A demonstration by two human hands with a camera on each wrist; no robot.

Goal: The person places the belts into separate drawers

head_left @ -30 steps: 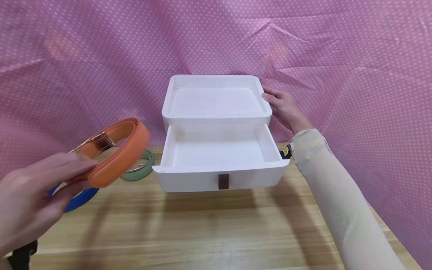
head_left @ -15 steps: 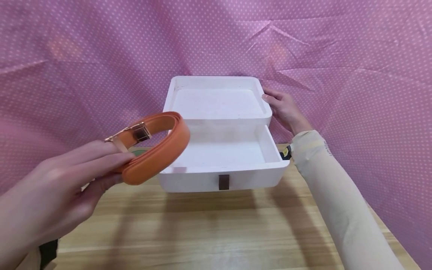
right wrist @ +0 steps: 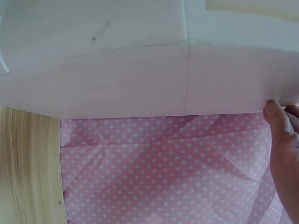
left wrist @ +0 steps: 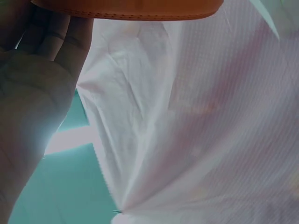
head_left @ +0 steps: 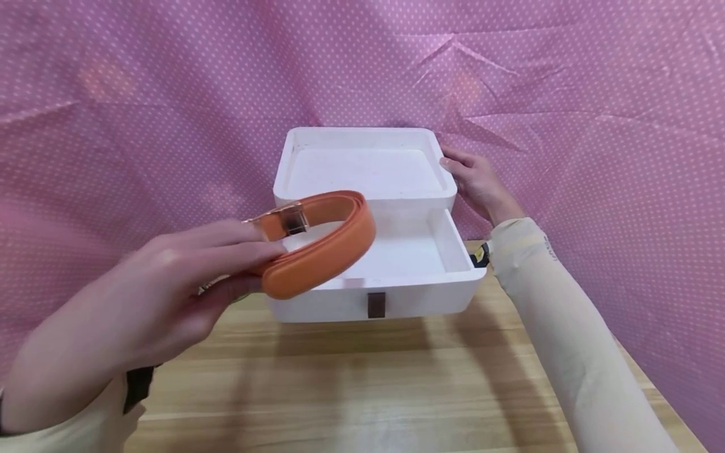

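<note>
A coiled orange belt (head_left: 323,267) with a gold-toned buckle (head_left: 293,220) is pinched between the thumb and fingers of my left hand (head_left: 187,283). It hangs over the left part of a pulled-out white drawer (head_left: 421,292), whose front has a brown tab. The orange strap also crosses the top of the left wrist view. My right hand (head_left: 476,179) holds the rear right corner of the white drawer box (head_left: 368,170), thumb against its side. In the right wrist view, fingertips (right wrist: 272,106) touch the box wall; the other fingers are partly hidden.
A sliver of a green belt (head_left: 241,298) shows beneath my left hand. The box stands on a wooden table (head_left: 351,390). Pink dotted cloth (head_left: 362,63) hangs behind and at the sides. A black piece with a yellow label (head_left: 480,255) sits by my right wrist.
My left hand has carried the orange belt rightward, from beside the box to over the drawer. The blue belt seen earlier is now hidden. The right hand and the box stay put.
</note>
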